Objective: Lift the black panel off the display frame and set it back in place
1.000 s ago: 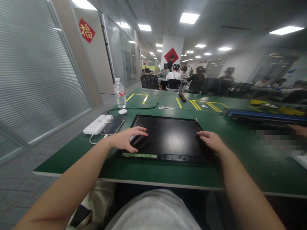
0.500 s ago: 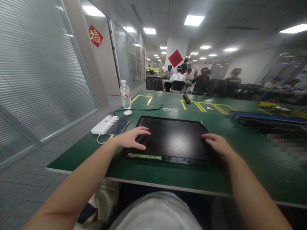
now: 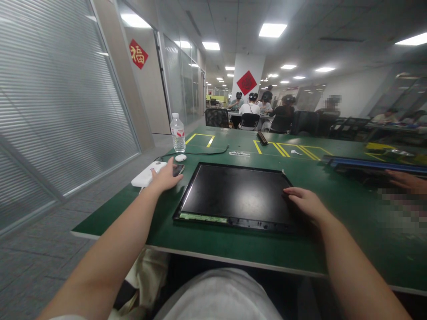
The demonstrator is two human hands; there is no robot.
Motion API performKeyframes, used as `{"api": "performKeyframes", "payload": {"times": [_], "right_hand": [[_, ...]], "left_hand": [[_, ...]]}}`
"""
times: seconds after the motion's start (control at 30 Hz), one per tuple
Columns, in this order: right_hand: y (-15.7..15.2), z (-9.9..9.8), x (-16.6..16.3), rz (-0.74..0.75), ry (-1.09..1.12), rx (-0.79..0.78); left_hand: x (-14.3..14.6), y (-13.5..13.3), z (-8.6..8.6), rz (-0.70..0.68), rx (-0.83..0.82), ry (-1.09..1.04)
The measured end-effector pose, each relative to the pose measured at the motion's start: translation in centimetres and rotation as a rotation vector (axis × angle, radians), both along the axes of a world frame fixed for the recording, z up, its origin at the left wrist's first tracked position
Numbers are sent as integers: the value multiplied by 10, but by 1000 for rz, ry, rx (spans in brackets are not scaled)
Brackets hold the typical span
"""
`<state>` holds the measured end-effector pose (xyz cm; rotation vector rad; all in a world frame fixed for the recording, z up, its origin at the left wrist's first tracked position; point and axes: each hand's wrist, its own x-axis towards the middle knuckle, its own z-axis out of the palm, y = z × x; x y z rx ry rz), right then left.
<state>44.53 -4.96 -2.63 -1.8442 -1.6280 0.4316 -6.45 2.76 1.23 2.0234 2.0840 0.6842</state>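
On my green desk (image 3: pixel 233 249) a water bottle (image 3: pixel 178 132) stands at the far left. A small white oval object (image 3: pixel 180 157) sits just in front of it, and a black cable (image 3: pixel 203 153) runs behind the black display panel (image 3: pixel 233 193). Well to the right lies a blue-edged panel (image 3: pixel 373 165) with a co-worker's hand (image 3: pixel 405 180) on it.

The black display panel lies flat straight ahead of me, its long axis left to right and a green circuit strip (image 3: pixel 203 218) on its near edge.

My left hand (image 3: pixel 166 178) rests palm down, fingers loosely together, on the phone (image 3: pixel 178 169), beside the white power bank (image 3: pixel 145 176). My right hand (image 3: pixel 305 202) lies flat, fingers slightly spread, on the panel's right edge.
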Motion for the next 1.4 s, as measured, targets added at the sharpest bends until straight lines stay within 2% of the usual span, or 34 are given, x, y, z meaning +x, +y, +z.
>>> {"api": "performKeyframes", "payload": {"times": [0.1,0.3,0.47,0.83,0.93,1.03,1.2,1.4], "right_hand": [[1,-1,1,8,-7,7],[0,-1,2,12,-3,9],[-1,1,1,7,-20,-2],[-1,2,1,-1,-46,50],[-2,5,0,-62,-45,78],[-2,7,5,-184,-60,101],[3,-1,22,-381,-72,-6],[7,-8,23,-341,-101,-58]], "left_hand": [[7,-3,-1,-44,96,-15],[31,-9,-16,-402,135,23],[41,-12,-25,-511,145,37],[40,-13,-28,-449,122,26],[41,-12,-26,-408,92,32],[41,-11,-24,-383,32,57],[40,-11,-23,-368,-28,54],[39,-11,-23,-302,-71,-33]]}}
